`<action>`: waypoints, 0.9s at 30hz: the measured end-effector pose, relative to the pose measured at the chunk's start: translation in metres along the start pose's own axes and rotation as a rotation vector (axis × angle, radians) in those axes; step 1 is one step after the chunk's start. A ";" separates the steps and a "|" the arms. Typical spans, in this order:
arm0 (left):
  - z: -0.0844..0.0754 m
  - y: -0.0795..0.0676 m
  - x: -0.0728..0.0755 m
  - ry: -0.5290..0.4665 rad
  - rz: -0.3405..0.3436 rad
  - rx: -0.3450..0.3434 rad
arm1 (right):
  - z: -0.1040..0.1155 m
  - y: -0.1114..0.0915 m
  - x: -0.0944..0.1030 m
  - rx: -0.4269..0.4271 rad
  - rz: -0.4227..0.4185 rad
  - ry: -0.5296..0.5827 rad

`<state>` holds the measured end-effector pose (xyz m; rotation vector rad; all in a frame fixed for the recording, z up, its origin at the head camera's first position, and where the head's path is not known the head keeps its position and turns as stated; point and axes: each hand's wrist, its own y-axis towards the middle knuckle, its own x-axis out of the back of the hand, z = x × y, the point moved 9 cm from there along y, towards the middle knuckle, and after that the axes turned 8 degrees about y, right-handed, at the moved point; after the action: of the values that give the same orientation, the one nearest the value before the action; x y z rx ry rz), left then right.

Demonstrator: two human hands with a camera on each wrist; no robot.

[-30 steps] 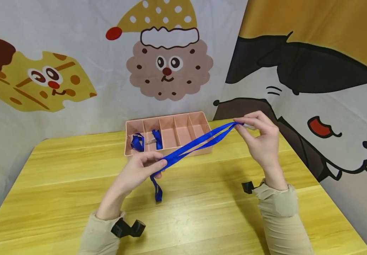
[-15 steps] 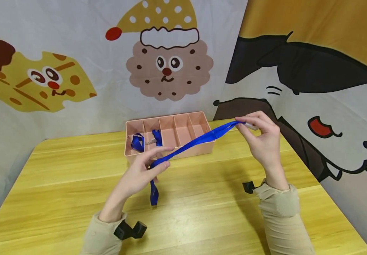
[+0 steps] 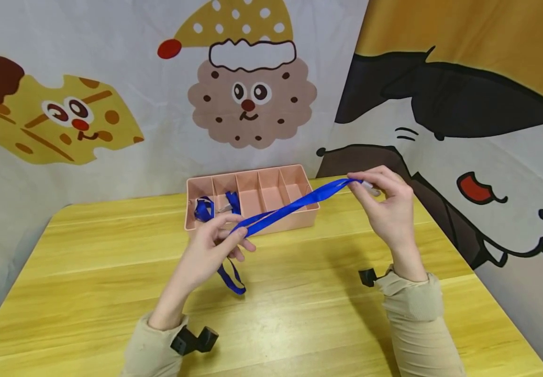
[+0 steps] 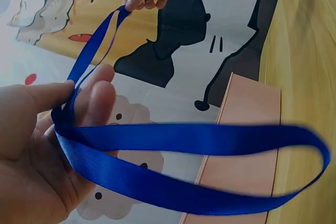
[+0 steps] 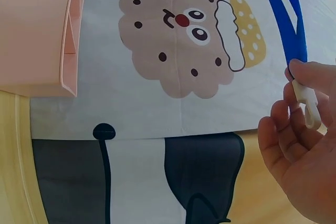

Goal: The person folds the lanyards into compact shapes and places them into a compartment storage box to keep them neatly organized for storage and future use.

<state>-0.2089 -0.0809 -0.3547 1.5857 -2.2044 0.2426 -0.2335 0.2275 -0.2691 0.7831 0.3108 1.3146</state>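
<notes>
Pale printed cloth (image 3: 134,31) hung behind the table, showing a yellow cheese (image 3: 111,118) with a face at the left, a biscuit (image 3: 252,123) in a spotted hat in the middle and a large cartoon animal (image 3: 511,162) at the right. Below it spread a yellow wood-grain table (image 3: 299,314), and at its back edge stood a pink tray (image 3: 295,221) with five compartments: a blue bundle (image 3: 203,210) lay in the leftmost, and a second blue strap (image 3: 233,202) with a pale piece beside it in the next

Left of centre, in front of the tray, the left hand (image 3: 210,251) pinched a blue lanyard (image 3: 317,196) between thumb and fingers, the fingers only loosely bent, and a hanging loop (image 4: 157,139) dropped below the grip. From there the lanyard rose in the air past the tray's front to the right hand (image 3: 389,204), which pinched its far end between thumb and forefinger, a white clip (image 5: 305,95) jutting out just beyond the grip

Half a second earlier the strands near the left hand had run together as one narrow band; now they had parted there. The hanging end, then narrow and straight down, had opened and swung rightward. The right hand had barely moved
</notes>
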 end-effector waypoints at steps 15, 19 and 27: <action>-0.004 -0.001 0.005 -0.069 -0.004 -0.032 | -0.015 -0.001 0.007 -0.141 -0.033 -0.068; -0.005 -0.002 0.003 -0.086 0.024 -0.043 | -0.015 0.000 0.007 -0.158 -0.032 -0.063; -0.007 -0.002 0.008 -0.063 -0.037 -0.058 | -0.014 0.002 0.010 -0.143 -0.045 -0.060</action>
<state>-0.2080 -0.0856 -0.3451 1.6217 -2.2060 0.1177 -0.2406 0.2415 -0.2754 0.6898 0.1837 1.2541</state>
